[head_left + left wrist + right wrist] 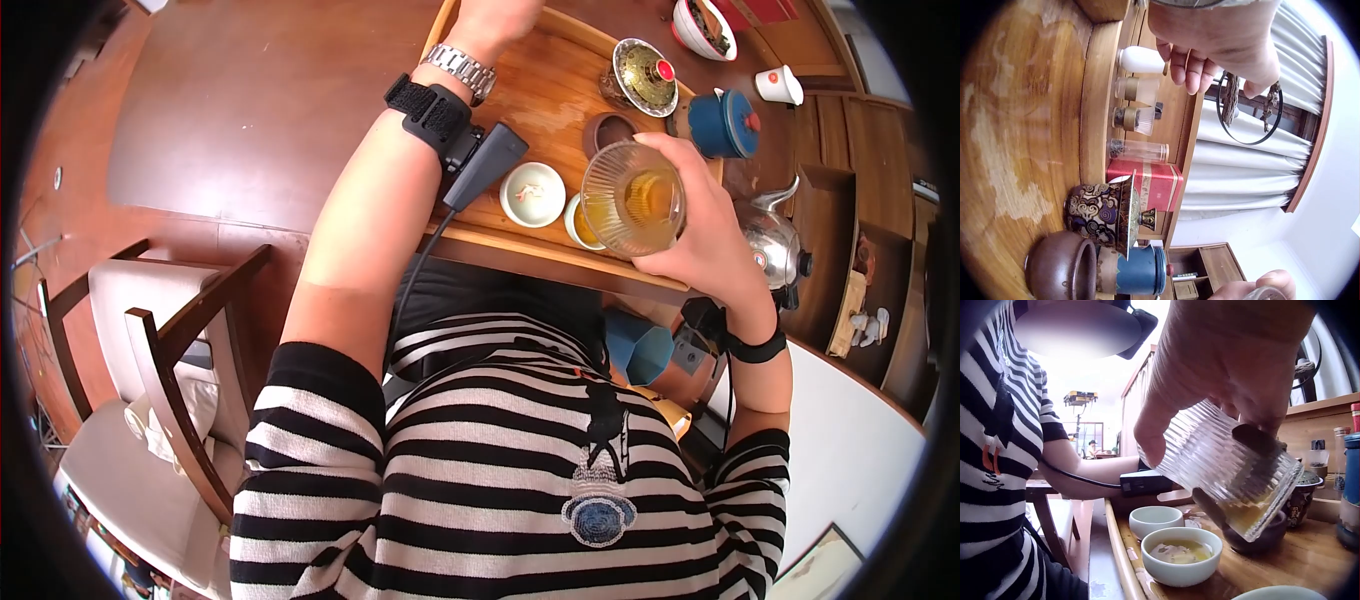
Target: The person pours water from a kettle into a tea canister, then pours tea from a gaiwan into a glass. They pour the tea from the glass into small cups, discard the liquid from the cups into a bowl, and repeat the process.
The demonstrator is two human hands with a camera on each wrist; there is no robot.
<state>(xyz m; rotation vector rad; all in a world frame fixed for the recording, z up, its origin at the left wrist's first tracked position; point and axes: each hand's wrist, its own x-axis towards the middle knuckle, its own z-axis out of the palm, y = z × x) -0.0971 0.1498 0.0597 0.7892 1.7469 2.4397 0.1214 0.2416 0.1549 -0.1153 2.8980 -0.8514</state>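
My right hand [705,220] grips a clear ribbed glass [625,205] that is tilted, with some amber liquid low inside. It hangs over the wooden tray [535,95]. Close by stands a small white cup [1182,556] containing yellowish liquid, and beside it a second white cup [532,195] with a pale inside. A round brown clay pot [1060,265] sits behind the glass. My left hand [1219,44] is raised near the tray's far side, fingers loosely bent and holding nothing; the head view cuts it off at the top.
A patterned lidded bowl [645,75] and a blue canister [722,122] stand beyond the clay pot. At the right is a metal kettle [770,240]. Farther back are a paper cup [778,86], a white bowl [703,28] and a red box [1154,184].
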